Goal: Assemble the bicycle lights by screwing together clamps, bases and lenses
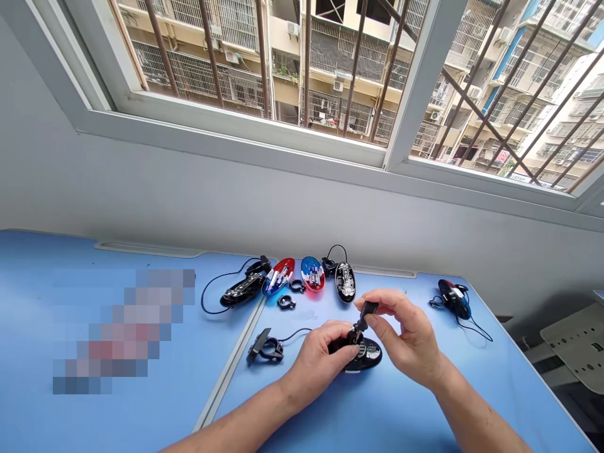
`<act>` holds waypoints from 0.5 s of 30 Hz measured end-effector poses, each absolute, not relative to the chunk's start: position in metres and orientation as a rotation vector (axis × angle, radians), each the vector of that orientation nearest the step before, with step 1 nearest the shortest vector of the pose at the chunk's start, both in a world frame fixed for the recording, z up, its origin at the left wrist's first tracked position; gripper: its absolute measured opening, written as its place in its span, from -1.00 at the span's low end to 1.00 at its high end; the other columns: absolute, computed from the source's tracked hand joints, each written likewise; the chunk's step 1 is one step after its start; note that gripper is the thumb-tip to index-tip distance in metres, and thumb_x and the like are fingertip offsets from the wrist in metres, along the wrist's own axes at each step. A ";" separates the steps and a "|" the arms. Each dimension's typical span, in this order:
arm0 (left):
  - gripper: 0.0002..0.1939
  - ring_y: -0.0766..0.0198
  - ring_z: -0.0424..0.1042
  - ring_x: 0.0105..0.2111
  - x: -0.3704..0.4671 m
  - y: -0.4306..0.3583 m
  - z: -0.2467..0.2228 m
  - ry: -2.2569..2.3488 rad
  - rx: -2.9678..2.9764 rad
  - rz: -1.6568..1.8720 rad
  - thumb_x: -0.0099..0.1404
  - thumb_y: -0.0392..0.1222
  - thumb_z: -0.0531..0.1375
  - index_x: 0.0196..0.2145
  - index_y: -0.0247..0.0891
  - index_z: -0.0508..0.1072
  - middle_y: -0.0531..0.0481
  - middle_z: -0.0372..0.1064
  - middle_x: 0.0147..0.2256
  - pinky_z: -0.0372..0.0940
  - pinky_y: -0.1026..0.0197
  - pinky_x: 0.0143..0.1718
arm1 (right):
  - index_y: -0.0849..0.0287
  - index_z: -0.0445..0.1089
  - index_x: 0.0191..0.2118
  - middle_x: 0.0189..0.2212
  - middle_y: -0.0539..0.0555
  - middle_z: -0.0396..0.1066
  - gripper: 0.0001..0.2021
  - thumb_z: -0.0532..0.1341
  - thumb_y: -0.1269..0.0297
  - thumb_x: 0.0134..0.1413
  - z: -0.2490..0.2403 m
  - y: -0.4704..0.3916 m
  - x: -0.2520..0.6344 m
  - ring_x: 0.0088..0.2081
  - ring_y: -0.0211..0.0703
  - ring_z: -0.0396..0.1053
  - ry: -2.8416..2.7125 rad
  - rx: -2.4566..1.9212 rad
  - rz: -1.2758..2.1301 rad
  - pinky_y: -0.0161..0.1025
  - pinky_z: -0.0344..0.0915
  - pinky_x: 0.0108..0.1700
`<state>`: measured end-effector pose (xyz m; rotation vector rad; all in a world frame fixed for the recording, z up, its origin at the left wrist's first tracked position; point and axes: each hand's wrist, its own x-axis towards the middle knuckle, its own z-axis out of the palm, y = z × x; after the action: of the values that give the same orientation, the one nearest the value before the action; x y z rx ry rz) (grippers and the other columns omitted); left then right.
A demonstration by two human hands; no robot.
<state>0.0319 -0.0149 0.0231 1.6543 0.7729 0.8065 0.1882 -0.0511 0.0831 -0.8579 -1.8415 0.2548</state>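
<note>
My left hand [325,349] is closed around a black oval housing [370,355] with a round slotted grille, low over the blue table. Between the thumb and fingers of my right hand [408,336] is a small black part [368,308], wide at the top and narrower below. Its lower end meets a dark ring-like piece [355,333] by my left fingertips; whether they are joined I cannot tell. Left of my left hand lies a black clamp with a button piece [267,349], its thin cable running toward the housing.
Along the table's back lie a black housing [243,289] with a cable, two red-and-blue shells [278,277] [313,274] holding batteries, two black ring clamps [286,302] [297,286] and an opened black housing [345,282]. A red-blue-black unit [454,299] sits at right. One left patch is pixelated.
</note>
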 end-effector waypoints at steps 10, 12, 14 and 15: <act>-0.91 0.13 0.37 -0.22 0.032 -0.017 0.022 0.766 1.699 0.850 0.06 -0.27 0.15 -0.51 -0.23 0.47 -0.01 0.48 -0.36 0.22 0.18 -0.12 | 0.08 0.35 -0.10 -0.36 0.05 0.41 -0.71 0.19 0.56 0.08 0.090 -0.057 0.186 -0.37 -0.22 0.35 -1.865 -0.907 0.009 -0.27 0.39 -0.39; -0.91 0.12 0.38 -0.21 0.033 -0.017 0.022 0.762 1.696 0.848 0.06 -0.26 0.16 -0.49 -0.23 0.49 -0.02 0.50 -0.33 0.23 0.19 -0.11 | 0.07 0.35 -0.08 -0.32 0.05 0.45 -0.70 0.16 0.55 0.11 0.091 -0.059 0.190 -0.32 -0.22 0.40 -1.906 -0.893 0.139 -0.26 0.42 -0.32; -0.90 0.12 0.38 -0.20 0.033 -0.017 0.022 0.756 1.699 0.840 0.06 -0.25 0.17 -0.47 -0.23 0.51 -0.03 0.50 -0.31 0.24 0.19 -0.10 | 0.06 0.31 -0.02 -0.24 0.06 0.47 -0.67 0.13 0.54 0.14 0.092 -0.060 0.192 -0.24 -0.20 0.44 -1.907 -0.903 0.286 -0.26 0.44 -0.27; -0.89 0.12 0.38 -0.19 0.032 -0.017 0.023 0.752 1.702 0.837 0.07 -0.25 0.17 -0.46 -0.23 0.51 -0.03 0.51 -0.31 0.24 0.18 -0.10 | 0.05 0.29 0.01 -0.21 0.07 0.47 -0.66 0.12 0.53 0.15 0.092 -0.060 0.193 -0.21 -0.19 0.45 -1.894 -0.913 0.335 -0.25 0.44 -0.26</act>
<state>0.0323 -0.0170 0.0228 1.7021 0.7524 0.8370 0.1931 -0.0597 0.0916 -0.9133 -1.8937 0.3346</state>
